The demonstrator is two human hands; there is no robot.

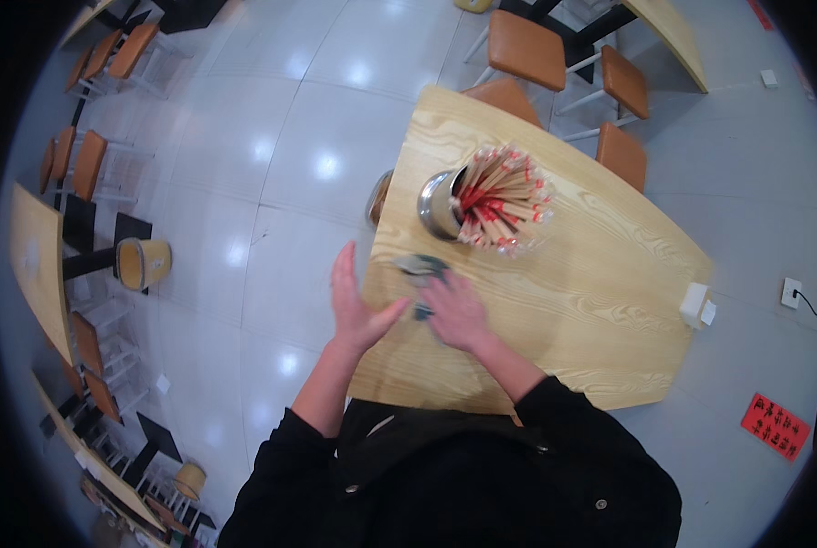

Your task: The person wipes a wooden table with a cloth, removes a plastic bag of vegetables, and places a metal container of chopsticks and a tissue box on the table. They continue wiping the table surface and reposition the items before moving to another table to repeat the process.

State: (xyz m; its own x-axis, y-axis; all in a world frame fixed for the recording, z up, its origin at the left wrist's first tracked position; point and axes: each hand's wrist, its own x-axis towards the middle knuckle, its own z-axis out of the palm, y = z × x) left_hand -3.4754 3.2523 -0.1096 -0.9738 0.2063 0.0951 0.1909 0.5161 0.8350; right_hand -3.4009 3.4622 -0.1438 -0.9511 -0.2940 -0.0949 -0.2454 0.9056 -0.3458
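A wooden table [573, 283] spreads out in front of me. On its left part, my right hand [456, 310] presses a crumpled grey-green cloth [419, 265] against the top, its fingers over the cloth and slightly blurred. My left hand [358, 306] is raised by the table's left edge, open and holding nothing, with thumb and fingers apart. Just beyond the cloth stands a metal canister [438, 205] with a shiny rim. It is packed with wrapped chopsticks [509, 201] with red and clear ends, fanning out to the right.
A small white box [694, 303] sits at the table's right end, near the wall socket [791, 292]. An orange-brown stool seat [525, 50] and others stand beyond the table. Across the tiled floor [244, 183], at left, are more tables, stools and a tan bin [143, 263].
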